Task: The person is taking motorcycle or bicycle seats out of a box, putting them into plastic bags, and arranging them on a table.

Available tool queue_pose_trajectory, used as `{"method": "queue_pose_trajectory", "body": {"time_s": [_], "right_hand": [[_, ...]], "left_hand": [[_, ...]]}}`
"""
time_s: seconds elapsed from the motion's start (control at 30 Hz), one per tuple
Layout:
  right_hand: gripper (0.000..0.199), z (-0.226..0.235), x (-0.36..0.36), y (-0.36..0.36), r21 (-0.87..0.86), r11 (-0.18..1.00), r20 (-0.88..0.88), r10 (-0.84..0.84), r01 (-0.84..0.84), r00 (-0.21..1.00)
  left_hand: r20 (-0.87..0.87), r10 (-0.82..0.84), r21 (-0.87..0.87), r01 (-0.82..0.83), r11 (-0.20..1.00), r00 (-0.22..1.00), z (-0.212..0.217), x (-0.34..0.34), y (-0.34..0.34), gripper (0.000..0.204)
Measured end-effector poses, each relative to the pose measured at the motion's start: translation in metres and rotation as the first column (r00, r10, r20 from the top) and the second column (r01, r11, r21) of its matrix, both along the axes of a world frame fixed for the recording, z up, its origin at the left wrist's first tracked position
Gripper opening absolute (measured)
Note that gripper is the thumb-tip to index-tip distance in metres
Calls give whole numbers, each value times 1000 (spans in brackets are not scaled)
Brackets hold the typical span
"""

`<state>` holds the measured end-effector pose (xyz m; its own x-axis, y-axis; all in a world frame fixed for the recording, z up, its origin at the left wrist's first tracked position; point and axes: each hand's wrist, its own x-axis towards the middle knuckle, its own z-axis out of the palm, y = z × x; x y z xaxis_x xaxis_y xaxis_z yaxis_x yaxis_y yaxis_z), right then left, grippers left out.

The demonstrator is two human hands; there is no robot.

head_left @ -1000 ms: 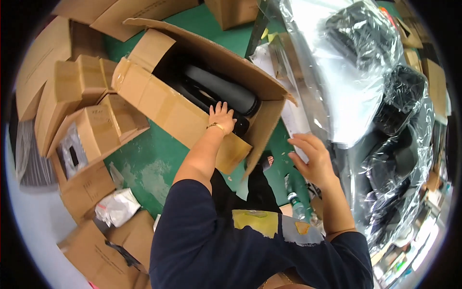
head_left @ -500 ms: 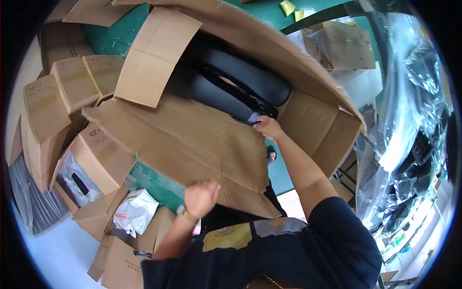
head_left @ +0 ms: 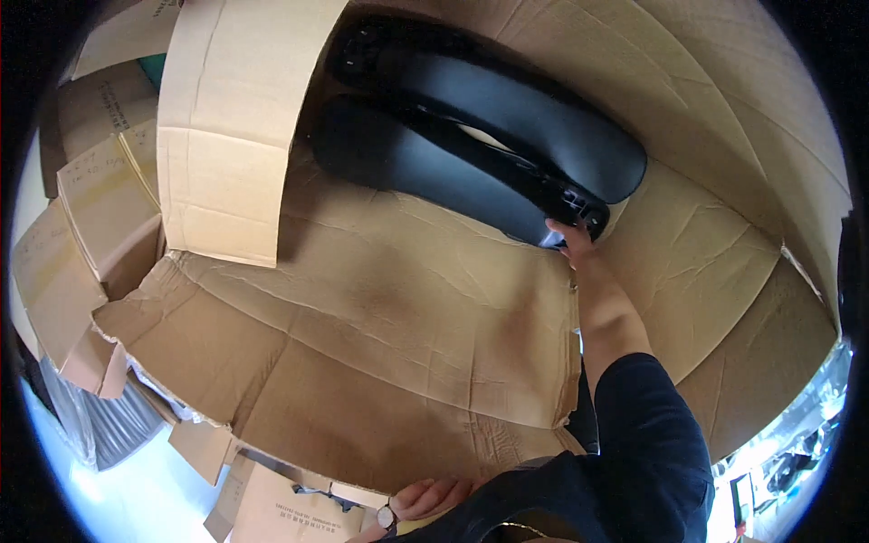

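Two long black moulded plastic panels with rounded ends lie side by side inside a big cardboard box [head_left: 389,271]. My right hand [head_left: 574,239] reaches in and grips the right end of the nearer black panel [head_left: 398,154], beside a cluster of small moulded fittings. The farther black panel [head_left: 525,113] lies untouched by either hand. At the lower edge, my left hand [head_left: 430,498], with a watch at the wrist, is closed beside the box's near flap and against my body. What its fingers hold, if anything, is hidden.
An upright cardboard flap [head_left: 235,127] rises at the box's left. Several smaller cartons [head_left: 100,208] stand beyond it, with plastic-wrapped grey material [head_left: 118,416] below. Another carton [head_left: 281,507] is at the lower left. Clear plastic wrap [head_left: 787,443] shows at the lower right.
My view has moved closer over the box, and its open inside fills more of the picture. My left hand has dropped to the near flap. My right hand stays on the panel's end.
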<state>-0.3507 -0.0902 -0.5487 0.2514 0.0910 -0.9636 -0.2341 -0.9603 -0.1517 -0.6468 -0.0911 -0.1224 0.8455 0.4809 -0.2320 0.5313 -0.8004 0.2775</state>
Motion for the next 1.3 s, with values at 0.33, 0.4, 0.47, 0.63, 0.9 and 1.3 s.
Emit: {"method": "queue_pose_trajectory", "body": {"time_s": [0.33, 0.4, 0.47, 0.63, 0.9, 1.3], "right_hand": [[68, 184, -83, 55, 576, 817, -105, 37, 31, 994], [52, 235, -97, 85, 630, 776, 10, 47, -43, 999], [43, 303, -97, 108, 607, 770, 112, 162, -197, 980], [42, 465, -50, 68, 718, 629, 145, 286, -299, 947], [32, 682, 22, -31, 597, -222, 635, 718, -771, 284], [24, 748, 134, -309, 271, -162, 881, 439, -949, 177]], "left_hand": [[235, 402, -177, -367, 913, 885, -14, 64, 11, 18], [246, 435, -228, -384, 894, 866, -12, 74, 17, 11], [266, 447, -283, -374, 883, 854, -8, 75, 21, 9], [100, 870, -876, -371, 307, 482, 32, 70, 20, 6], [-566, 680, -199, 723, -661, 466, 48, 157, 6, 74], [-397, 747, -625, 439, -645, 533, 73, 258, -69, 32]]}}
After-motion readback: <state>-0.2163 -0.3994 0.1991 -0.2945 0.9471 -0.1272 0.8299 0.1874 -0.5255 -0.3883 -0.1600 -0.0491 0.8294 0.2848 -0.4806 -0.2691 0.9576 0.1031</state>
